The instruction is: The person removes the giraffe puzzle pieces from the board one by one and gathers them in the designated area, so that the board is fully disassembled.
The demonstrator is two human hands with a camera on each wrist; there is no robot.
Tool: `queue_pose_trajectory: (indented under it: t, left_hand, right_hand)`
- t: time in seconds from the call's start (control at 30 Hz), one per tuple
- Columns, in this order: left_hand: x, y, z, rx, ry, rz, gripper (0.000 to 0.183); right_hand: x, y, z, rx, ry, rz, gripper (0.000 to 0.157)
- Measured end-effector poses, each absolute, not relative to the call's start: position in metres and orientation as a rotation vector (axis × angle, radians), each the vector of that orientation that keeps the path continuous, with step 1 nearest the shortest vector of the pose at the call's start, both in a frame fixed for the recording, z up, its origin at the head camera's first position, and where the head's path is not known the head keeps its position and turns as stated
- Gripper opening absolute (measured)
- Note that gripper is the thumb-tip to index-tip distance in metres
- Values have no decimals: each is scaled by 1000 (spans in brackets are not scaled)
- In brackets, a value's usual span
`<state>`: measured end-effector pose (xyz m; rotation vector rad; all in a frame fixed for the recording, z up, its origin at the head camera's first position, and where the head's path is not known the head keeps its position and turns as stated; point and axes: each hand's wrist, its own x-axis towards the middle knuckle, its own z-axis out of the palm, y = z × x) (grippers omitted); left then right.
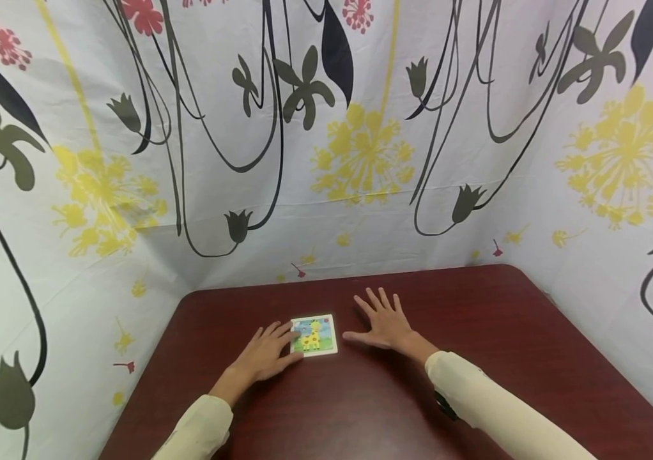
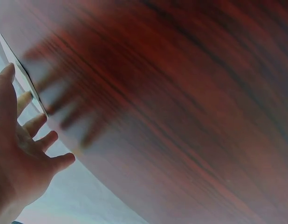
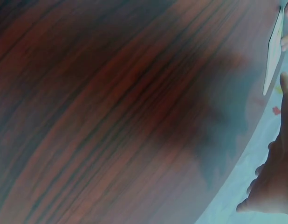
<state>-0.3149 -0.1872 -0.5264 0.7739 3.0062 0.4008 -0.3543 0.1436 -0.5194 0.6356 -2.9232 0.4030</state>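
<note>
A small square picture board [image 1: 323,337] with a white border lies on the table; a yellow giraffe on a blue and green ground is printed on it. At its left edge is my left hand [image 1: 264,356], with fingertips overlapping the border in the head view. Whether they press on it or hover, I cannot tell. My right hand [image 1: 386,324] is to the right of the board and apart from it, fingers spread and holding nothing. The left wrist view shows the board [image 2: 20,77] edge-on beside the left thumb and fingers. In the right wrist view, the right hand [image 3: 277,172] is partly cut off.
The dark red wood-grain table [image 1: 361,409] has rounded far corners. White cloth [image 1: 280,147] printed with yellow, red and grey flowers hangs behind it and along both sides.
</note>
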Motion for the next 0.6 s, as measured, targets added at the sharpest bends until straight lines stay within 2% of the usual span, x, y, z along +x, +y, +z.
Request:
queue_pose_trajectory:
  t: [0.4,0.6]
  left_hand:
    - [-321,-183,-524,838,3019,452,49]
    - [-319,-185,-520,773,3002,440,53]
  right_hand:
    - [-360,119,-526,721,-2888,471,92]
    - [-361,105,-525,771,-2902,457,91]
